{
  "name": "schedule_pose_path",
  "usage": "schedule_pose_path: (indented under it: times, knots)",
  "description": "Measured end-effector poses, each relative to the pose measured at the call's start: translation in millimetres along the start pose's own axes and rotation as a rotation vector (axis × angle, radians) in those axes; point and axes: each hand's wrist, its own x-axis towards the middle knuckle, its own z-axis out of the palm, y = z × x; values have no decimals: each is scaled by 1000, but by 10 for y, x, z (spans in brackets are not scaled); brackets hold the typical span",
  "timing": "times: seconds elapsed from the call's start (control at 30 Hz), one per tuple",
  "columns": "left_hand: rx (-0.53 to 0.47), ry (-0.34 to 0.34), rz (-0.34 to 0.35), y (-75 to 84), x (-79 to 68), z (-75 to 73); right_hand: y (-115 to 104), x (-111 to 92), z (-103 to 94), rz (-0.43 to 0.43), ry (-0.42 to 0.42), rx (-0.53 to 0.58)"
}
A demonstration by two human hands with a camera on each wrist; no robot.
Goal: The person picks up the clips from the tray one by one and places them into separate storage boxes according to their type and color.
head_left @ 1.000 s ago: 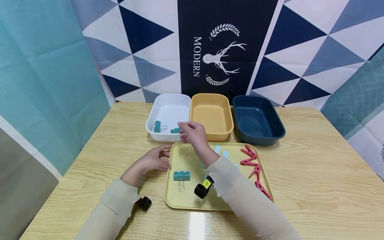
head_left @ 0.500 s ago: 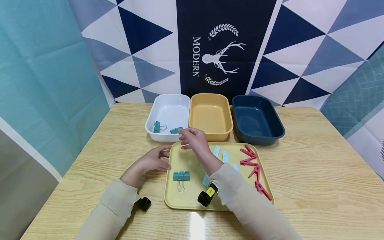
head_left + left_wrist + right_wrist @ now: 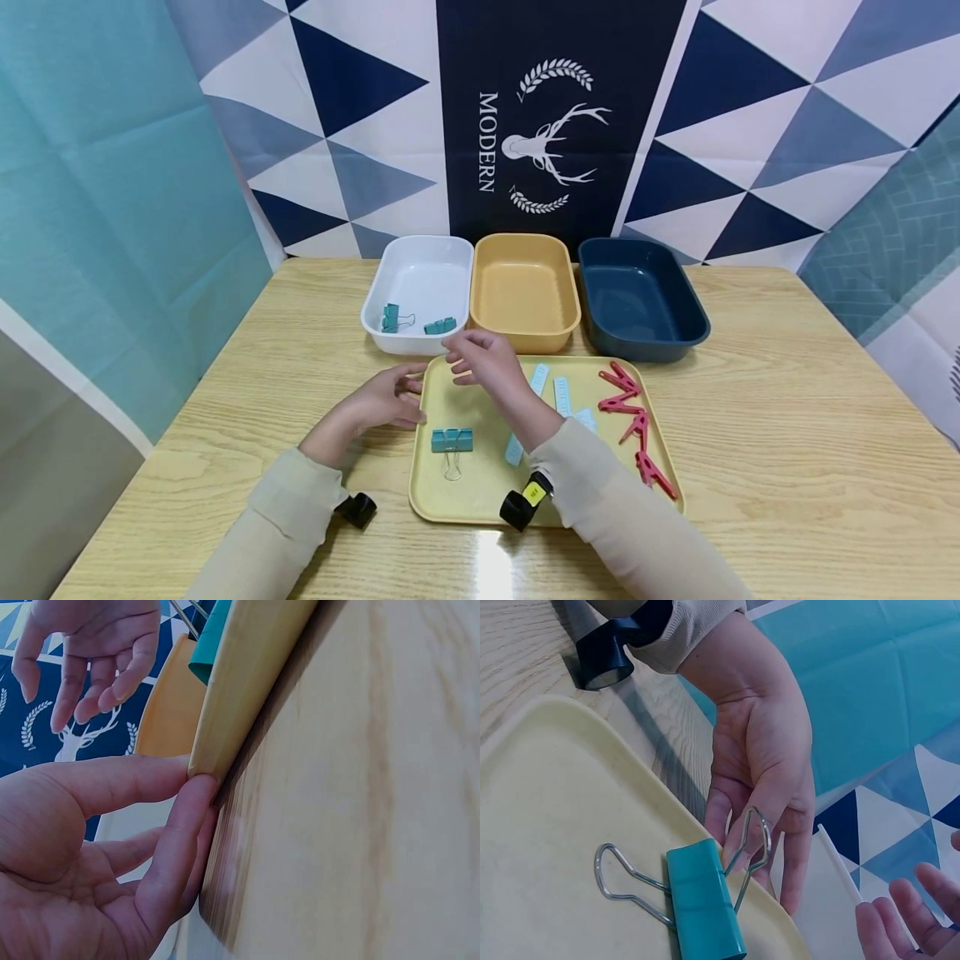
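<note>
On the table lies a pale yellow tray (image 3: 480,502). My left hand (image 3: 381,398) pinches its left rim between thumb and fingers, as the left wrist view shows. My right hand (image 3: 487,368) hovers above the tray's far left part, holding nothing, its fingers loosely bent. A teal binder clip (image 3: 452,440) with wire handles lies on the tray's left side; the right wrist view shows its body (image 3: 705,900) up close. Two more teal binder clips, one upright (image 3: 391,317) and one lying (image 3: 440,326), sit in the white bin (image 3: 408,343).
Light-blue ridged strips (image 3: 562,396) lie mid-tray, partly behind the right forearm. Red clothespins (image 3: 619,405) line the tray's right side. Beside the white bin stand a yellow bin (image 3: 551,342) and a dark blue bin (image 3: 652,351), in front of a patterned cloth (image 3: 360,167).
My right hand has drawn back from the white bin toward the tray, uncovering the lying binder clip and more light-blue strips. My left hand stays at the tray's rim.
</note>
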Motion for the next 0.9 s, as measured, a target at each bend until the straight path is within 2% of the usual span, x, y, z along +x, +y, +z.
schedule_pose_path:
  times: [0.6,0.9]
  knots:
    - [-14,-8,6,-15,3,-6,117,-83,-58,58,-131,-71]
    - [-13,14,-12,6,2,13,162,-136,-96,111,-153,-130]
